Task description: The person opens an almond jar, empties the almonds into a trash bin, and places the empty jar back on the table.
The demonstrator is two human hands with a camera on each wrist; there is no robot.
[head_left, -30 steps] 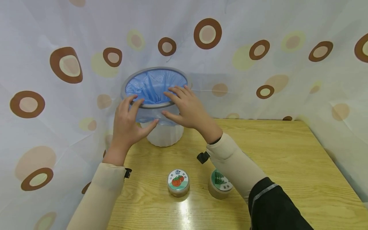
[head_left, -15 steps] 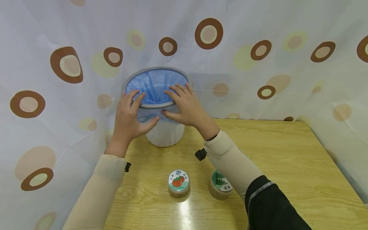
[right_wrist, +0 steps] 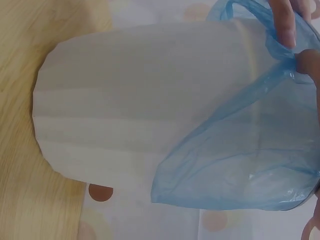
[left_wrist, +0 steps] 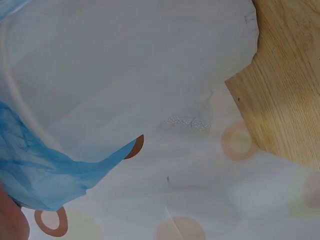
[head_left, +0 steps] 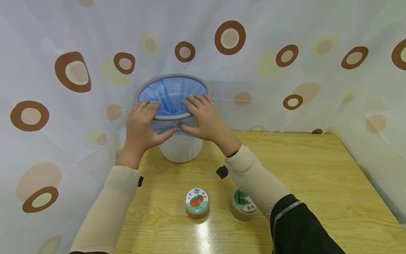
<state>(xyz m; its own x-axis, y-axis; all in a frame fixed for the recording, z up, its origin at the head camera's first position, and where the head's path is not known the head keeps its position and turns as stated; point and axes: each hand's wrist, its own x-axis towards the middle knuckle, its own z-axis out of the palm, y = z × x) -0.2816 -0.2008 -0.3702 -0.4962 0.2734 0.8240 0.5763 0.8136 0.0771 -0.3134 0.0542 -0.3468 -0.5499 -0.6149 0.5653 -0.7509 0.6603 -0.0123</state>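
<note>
A white bin (head_left: 180,150) stands on the wooden table, with a grey rim ring (head_left: 172,117) and a blue plastic bag (head_left: 171,91) lining it. The bag's edge folds down outside the rim. My left hand (head_left: 139,123) holds the bag at the front left, fingers bent over the rim and thumb outside. My right hand (head_left: 207,120) grips the bag at the front right in the same way; its inner fingertips lie over the opening. Both thumbs nearly meet at the front. In the right wrist view the bag (right_wrist: 240,165) hangs loosely and bunches by a thumb (right_wrist: 307,62).
Two rolls of tape stand on the table (head_left: 304,169): one with a tomato label (head_left: 197,203), another with a green vegetable label (head_left: 242,204), partly behind my right forearm. Patterned white sheeting (head_left: 253,70) rises close behind the bin and on both sides.
My left hand has moved slightly up, its fingers now bent further over the rim. My right hand stays almost in place. The bag's front overhang now sits higher on the bin.
</note>
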